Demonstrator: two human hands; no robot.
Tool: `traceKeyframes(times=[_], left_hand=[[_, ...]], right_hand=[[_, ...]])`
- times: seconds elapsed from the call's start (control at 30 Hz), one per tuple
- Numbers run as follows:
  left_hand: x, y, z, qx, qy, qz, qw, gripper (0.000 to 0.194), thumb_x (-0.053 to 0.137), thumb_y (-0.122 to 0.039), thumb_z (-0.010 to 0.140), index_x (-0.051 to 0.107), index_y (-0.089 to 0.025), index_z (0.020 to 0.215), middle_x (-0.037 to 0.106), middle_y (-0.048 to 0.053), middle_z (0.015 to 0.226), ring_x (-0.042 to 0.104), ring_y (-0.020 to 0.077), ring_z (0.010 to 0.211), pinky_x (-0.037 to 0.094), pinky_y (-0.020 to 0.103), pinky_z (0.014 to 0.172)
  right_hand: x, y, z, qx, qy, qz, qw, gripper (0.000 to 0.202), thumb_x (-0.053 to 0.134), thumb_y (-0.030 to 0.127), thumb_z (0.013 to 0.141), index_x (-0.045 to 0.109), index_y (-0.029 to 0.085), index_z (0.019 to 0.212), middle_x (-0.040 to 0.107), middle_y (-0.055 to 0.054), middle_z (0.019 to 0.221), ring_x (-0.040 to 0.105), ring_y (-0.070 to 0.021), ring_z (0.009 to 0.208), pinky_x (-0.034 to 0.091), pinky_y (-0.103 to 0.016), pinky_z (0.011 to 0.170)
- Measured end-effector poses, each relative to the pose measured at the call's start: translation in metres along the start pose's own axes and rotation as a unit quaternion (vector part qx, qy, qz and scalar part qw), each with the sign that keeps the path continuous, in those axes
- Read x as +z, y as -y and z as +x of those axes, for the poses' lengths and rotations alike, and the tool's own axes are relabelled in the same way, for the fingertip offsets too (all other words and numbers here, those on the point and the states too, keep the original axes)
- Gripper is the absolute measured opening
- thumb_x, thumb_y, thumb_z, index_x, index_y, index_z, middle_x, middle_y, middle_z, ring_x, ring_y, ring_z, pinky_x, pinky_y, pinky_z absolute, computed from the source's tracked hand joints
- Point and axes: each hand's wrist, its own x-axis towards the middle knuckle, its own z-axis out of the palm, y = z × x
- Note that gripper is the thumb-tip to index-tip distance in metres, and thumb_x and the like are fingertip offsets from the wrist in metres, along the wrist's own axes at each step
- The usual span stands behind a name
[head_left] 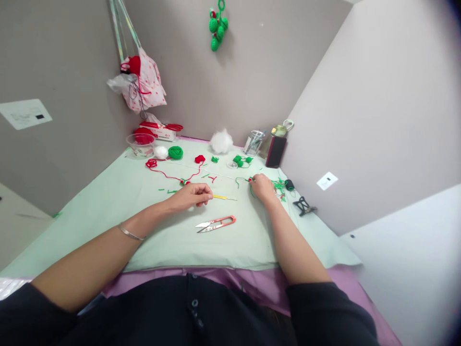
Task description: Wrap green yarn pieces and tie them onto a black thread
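My left hand [194, 195] is closed around a yellow-handled crochet hook [220, 197], its thin metal tip pointing right. Just beyond that hand lies a small red and green crocheted piece [184, 182], partly hidden by the fingers, with red yarn [167, 173] trailing from it. To the right, my right hand [262, 186] pinches another small red and green piece [250, 179] at the table surface; a green yarn tail [240, 179] curls out from it. Orange-handled thread snips [216, 224] lie with blades apart, nearer to me and between both hands.
Behind are yarn balls [175, 152], a plastic tub [141, 145], white stuffing [221, 142], a pen cup [254, 142] and an upright phone [276, 152]. Green scraps [279, 185] and a black clip [304, 206] sit right. A polka-dot bag [151, 81] hangs on the wall.
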Motion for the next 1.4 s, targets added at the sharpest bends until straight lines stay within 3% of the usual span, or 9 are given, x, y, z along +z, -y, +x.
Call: traceKeyframes(times=[0.13, 0.23, 0.3, 0.4, 0.53, 0.77, 1.07, 1.23, 1.4], left_hand=[[0.000, 0.002, 0.000, 0.012, -0.012, -0.005, 1.000, 0.030, 0.065, -0.045, 0.079, 0.061, -0.016, 0.083, 0.057, -0.002, 0.065, 0.049, 0.0104, 0.058, 0.039, 0.025, 0.060], [0.000, 0.004, 0.001, 0.025, -0.046, -0.006, 0.999, 0.030, 0.065, -0.045, 0.080, 0.062, -0.016, 0.088, 0.057, -0.002, 0.067, 0.050, 0.0110, 0.060, 0.039, 0.025, 0.061], [-0.001, 0.004, 0.002, 0.033, -0.087, -0.012, 0.996, 0.033, 0.067, -0.046, 0.080, 0.062, -0.016, 0.093, 0.059, -0.001, 0.073, 0.051, 0.0115, 0.063, 0.041, 0.026, 0.064], [-0.001, 0.003, 0.003, 0.058, -0.141, -0.018, 0.988, 0.039, 0.070, -0.048, 0.078, 0.061, -0.017, 0.099, 0.064, 0.002, 0.090, 0.057, 0.0139, 0.076, 0.044, 0.028, 0.073], [-0.001, 0.000, 0.002, 0.083, -0.087, -0.034, 0.992, 0.037, 0.071, -0.048, 0.078, 0.062, -0.016, 0.095, 0.064, 0.004, 0.092, 0.059, 0.0163, 0.084, 0.045, 0.029, 0.077], [0.001, -0.006, 0.001, 0.082, -0.039, -0.018, 0.996, 0.029, 0.067, -0.045, 0.080, 0.062, -0.016, 0.079, 0.055, -0.001, 0.071, 0.051, 0.0123, 0.068, 0.043, 0.026, 0.066], [0.002, -0.006, 0.001, 0.090, -0.061, -0.042, 0.993, 0.025, 0.068, -0.041, 0.080, 0.067, -0.017, 0.088, 0.063, 0.001, 0.076, 0.057, 0.0147, 0.074, 0.045, 0.030, 0.076], [0.000, -0.006, 0.001, 0.101, -0.077, -0.074, 0.989, 0.026, 0.069, -0.040, 0.080, 0.067, -0.017, 0.092, 0.066, 0.001, 0.082, 0.061, 0.0158, 0.080, 0.045, 0.032, 0.084], [0.003, -0.005, 0.000, 0.109, -0.085, -0.076, 0.987, 0.029, 0.072, -0.039, 0.079, 0.065, -0.018, 0.097, 0.067, 0.004, 0.095, 0.062, 0.0182, 0.092, 0.046, 0.032, 0.088]], right_hand=[[-0.010, 0.004, 0.002, -0.014, -0.019, 0.020, 1.000, 0.028, 0.047, 0.019, 0.090, 0.073, 0.013, 0.098, 0.069, -0.014, 0.107, 0.063, -0.0235, 0.097, 0.043, -0.031, 0.083], [-0.019, 0.020, -0.005, -0.092, -0.067, 0.128, 0.985, 0.024, 0.050, 0.022, 0.090, 0.073, 0.015, 0.091, 0.070, -0.008, 0.095, 0.062, -0.0179, 0.084, 0.044, -0.028, 0.079], [-0.022, 0.038, -0.018, -0.184, -0.102, 0.238, 0.948, 0.018, 0.055, 0.024, 0.088, 0.071, 0.015, 0.085, 0.066, -0.006, 0.084, 0.058, -0.0151, 0.074, 0.045, -0.026, 0.073], [-0.022, 0.067, -0.047, -0.316, -0.085, 0.306, 0.894, 0.013, 0.059, 0.023, 0.089, 0.070, 0.018, 0.083, 0.060, -0.002, 0.077, 0.055, -0.0128, 0.067, 0.044, -0.025, 0.065], [-0.021, 0.092, -0.080, -0.419, -0.083, 0.290, 0.857, 0.014, 0.055, 0.020, 0.093, 0.069, 0.018, 0.092, 0.061, -0.003, 0.081, 0.056, -0.0112, 0.066, 0.046, -0.024, 0.065], [-0.031, 0.091, -0.087, -0.399, -0.139, 0.301, 0.855, 0.015, 0.054, 0.023, 0.095, 0.067, 0.019, 0.090, 0.062, -0.004, 0.082, 0.056, -0.0100, 0.064, 0.047, -0.024, 0.063], [-0.032, 0.090, -0.085, -0.352, -0.079, 0.345, 0.867, 0.015, 0.056, 0.029, 0.095, 0.067, 0.020, 0.093, 0.059, -0.003, 0.081, 0.054, -0.0113, 0.067, 0.045, -0.025, 0.066], [-0.032, 0.089, -0.084, -0.340, -0.028, 0.360, 0.868, 0.015, 0.068, 0.033, 0.087, 0.065, 0.019, 0.087, 0.057, 0.000, 0.078, 0.052, -0.0100, 0.064, 0.044, -0.025, 0.064], [-0.032, 0.091, -0.085, -0.351, -0.045, 0.361, 0.863, 0.010, 0.063, 0.025, 0.090, 0.062, 0.019, 0.082, 0.057, 0.000, 0.077, 0.051, -0.0099, 0.064, 0.042, -0.023, 0.062]])
